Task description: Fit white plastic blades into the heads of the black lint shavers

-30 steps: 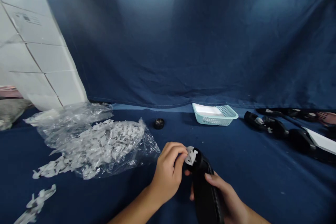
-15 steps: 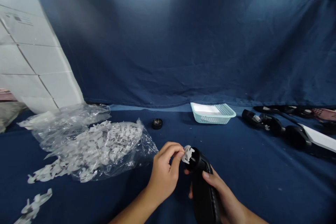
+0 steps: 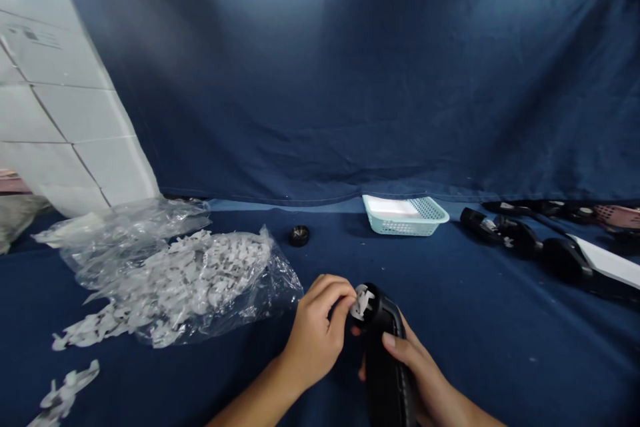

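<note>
Soft, fairly bright light falls from above, paling the blue cloth backdrop [image 3: 210, 73] toward the upper left and nearly washing out the white panels [image 3: 65, 93], while the right side sits dimmer. The left hand [image 3: 315, 337] and right hand [image 3: 413, 367] cast only soft shadows on the table [image 3: 475, 347]. Wide-angle distortion bends the frame's edges, and fine detail looks slightly soft

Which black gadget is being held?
The black gadget gripped by the right hand, with a white plastic piece at its tip beside the left hand; the other gadgets lie on the blue cloth at right.
</note>
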Demonstrator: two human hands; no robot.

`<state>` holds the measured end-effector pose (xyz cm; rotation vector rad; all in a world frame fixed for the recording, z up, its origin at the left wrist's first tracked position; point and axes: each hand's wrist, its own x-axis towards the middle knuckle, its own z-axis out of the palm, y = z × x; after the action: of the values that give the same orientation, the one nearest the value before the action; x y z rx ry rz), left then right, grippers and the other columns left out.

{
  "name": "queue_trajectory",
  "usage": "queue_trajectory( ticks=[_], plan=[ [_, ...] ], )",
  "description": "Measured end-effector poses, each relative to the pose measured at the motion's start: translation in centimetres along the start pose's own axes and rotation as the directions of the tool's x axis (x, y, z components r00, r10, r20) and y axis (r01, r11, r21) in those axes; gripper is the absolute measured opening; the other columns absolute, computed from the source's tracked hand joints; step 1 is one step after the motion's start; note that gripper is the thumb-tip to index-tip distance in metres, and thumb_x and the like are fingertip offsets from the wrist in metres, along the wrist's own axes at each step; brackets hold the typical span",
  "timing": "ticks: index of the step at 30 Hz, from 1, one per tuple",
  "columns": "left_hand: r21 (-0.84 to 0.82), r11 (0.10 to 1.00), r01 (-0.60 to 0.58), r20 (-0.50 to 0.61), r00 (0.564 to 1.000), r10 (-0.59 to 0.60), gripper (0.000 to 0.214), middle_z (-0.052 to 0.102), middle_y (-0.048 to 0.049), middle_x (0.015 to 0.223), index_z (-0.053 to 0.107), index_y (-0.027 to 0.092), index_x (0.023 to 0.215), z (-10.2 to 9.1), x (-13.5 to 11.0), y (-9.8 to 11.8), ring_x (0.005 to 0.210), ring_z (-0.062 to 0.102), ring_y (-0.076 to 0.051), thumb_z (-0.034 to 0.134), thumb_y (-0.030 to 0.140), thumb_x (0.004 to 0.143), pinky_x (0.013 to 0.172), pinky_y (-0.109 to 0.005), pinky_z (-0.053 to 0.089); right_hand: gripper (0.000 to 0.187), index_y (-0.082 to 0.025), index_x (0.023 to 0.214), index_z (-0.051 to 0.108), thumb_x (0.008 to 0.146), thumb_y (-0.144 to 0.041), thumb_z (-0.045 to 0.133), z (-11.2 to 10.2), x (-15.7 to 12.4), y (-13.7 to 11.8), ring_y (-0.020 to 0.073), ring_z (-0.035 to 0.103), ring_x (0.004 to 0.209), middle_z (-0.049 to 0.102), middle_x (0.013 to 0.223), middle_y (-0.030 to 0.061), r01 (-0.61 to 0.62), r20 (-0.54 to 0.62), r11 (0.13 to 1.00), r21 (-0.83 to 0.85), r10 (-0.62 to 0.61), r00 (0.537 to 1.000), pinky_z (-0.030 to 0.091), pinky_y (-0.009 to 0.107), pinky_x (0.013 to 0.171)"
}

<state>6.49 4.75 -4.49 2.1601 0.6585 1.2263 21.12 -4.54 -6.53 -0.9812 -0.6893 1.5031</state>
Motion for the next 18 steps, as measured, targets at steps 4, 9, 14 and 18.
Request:
queue_trajectory(
  ticks=[4,9,14,18],
  plan=[
    [0.015,0.999,-0.039,0.026,0.999,0.039,0.018,0.061,-0.0047,0.088,0.06,0.018,0.085,-0.11,0.17,0.13,0.084,0.056,-0.017,0.045,0.012,0.095,0.079,-0.029,0.044,0.079,-0.031,0.14,0.03,0.075,-0.049,0.072,0.03,-0.08,0.27,0.0186,0.065,0.065,0.068,0.088,0.0018,-0.002,-0.019,1.0,-0.012,0.002,1.0,0.047,0.032,0.063],
    [0.024,0.998,-0.051,0.061,0.997,0.05,0.019,0.061,-0.005,0.088,0.059,0.018,0.084,-0.1,0.03,0.31,0.084,0.054,-0.017,0.045,0.011,0.095,0.078,-0.03,0.043,0.087,-0.032,0.142,0.025,0.072,-0.051,0.074,0.09,-0.23,0.34,0.0191,0.066,0.067,0.069,0.095,0.0025,0.015,-0.039,1.0,-0.006,-0.015,0.999,0.048,0.032,0.065],
    [0.012,0.999,-0.037,0.057,0.998,0.036,0.018,0.061,-0.0042,0.088,0.06,0.018,0.085,-0.05,0.0,0.26,0.085,0.055,-0.017,0.046,0.011,0.095,0.08,-0.03,0.043,0.08,-0.03,0.138,0.032,0.073,-0.05,0.073,0.01,-0.15,0.25,0.0194,0.067,0.069,0.07,0.089,0.0023,-0.003,-0.054,1.0,-0.018,0.002,0.999,0.048,0.03,0.062],
    [0.007,1.0,-0.001,0.049,0.999,0.0,0.017,0.062,-0.0035,0.089,0.062,0.018,0.085,-0.04,0.11,0.03,0.087,0.056,-0.016,0.048,0.012,0.095,0.081,-0.029,0.043,0.055,-0.022,0.123,0.051,0.079,-0.052,0.066,-0.16,0.17,0.19,0.0204,0.066,0.064,0.07,0.07,0.0029,-0.024,-0.045,0.998,-0.052,0.021,0.999,0.045,0.027,0.054]
  ],
)
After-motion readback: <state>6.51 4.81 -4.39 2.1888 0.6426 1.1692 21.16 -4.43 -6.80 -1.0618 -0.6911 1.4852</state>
